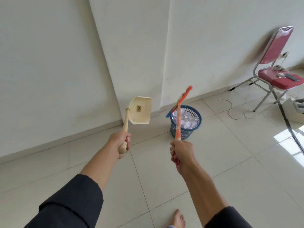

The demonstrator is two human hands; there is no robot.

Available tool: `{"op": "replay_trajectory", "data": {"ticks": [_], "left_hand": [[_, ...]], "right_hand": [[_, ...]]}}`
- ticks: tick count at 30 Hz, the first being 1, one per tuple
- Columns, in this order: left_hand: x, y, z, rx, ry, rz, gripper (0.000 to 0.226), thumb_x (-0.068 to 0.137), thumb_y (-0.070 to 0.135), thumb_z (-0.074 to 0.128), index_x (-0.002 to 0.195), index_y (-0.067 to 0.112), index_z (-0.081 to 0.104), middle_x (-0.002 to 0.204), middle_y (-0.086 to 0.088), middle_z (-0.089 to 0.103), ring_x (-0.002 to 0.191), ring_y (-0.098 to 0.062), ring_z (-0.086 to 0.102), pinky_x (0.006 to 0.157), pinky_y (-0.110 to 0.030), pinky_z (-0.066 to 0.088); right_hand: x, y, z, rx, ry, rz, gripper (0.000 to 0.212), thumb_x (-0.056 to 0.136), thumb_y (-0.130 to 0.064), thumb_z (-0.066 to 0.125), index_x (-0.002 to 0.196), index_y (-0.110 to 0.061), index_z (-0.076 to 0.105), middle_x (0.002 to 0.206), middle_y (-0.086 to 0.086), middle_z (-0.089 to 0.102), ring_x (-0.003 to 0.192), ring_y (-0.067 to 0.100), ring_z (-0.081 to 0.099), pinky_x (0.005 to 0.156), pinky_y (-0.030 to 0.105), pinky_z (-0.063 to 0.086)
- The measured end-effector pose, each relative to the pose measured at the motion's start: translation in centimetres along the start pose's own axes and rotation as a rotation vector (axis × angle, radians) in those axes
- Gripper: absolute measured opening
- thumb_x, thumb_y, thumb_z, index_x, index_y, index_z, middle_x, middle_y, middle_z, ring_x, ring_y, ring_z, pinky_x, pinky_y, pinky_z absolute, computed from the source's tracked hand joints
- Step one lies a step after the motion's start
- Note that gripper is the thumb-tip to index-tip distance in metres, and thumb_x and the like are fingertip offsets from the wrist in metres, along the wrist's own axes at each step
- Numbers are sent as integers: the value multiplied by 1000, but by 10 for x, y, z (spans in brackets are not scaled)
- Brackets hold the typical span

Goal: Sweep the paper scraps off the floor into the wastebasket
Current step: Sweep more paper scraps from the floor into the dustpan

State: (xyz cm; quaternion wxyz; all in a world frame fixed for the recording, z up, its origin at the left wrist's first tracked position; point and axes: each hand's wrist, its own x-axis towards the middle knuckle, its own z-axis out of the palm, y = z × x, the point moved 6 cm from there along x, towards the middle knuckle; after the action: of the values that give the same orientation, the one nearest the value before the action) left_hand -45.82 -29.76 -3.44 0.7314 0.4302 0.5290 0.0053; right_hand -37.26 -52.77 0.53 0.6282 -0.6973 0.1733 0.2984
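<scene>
Left hand (120,141) grips a raised dustpan (140,111); right hand (181,153) grips a broom (178,122), its head above the paper-filled wastebasket (186,122) beyond, seemingly after emptying.

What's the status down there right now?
Left hand grips dustpan; right hand grips broom. Wastebasket full of paper scraps. Nothing blocking.

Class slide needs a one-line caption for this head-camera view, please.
Left hand holds a cream dustpan, right hand an orange broom, before a blue wastebasket full of paper scraps.
</scene>
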Motion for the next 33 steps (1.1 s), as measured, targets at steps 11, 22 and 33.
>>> {"op": "replay_trajectory", "data": {"ticks": [11,22,33], "left_hand": [[-67,-89,-315,-942,281,-101,19,98,-2,43,80,3,48,42,-4,46,25,-6,41,29,-14,38],[-122,-151,-522,-1454,654,-85,10,93,-6,47,89,-1,54,65,-15,57,27,-11,45,31,-16,43],[-145,-112,-703,-2038,721,231,20,97,-2,39,82,8,48,45,-2,42,30,-9,39,34,-14,39]], "right_hand": [[-103,123,231,-260,-354,211,8,89,3,51,88,1,59,51,3,45,35,9,30,35,20,26],[-184,207,454,-697,-756,286,12,89,1,55,99,3,60,56,4,49,44,9,35,36,18,30],[-285,259,700,-1015,-1067,210,4,91,-1,58,93,2,59,57,6,49,46,10,36,41,20,31]]}}
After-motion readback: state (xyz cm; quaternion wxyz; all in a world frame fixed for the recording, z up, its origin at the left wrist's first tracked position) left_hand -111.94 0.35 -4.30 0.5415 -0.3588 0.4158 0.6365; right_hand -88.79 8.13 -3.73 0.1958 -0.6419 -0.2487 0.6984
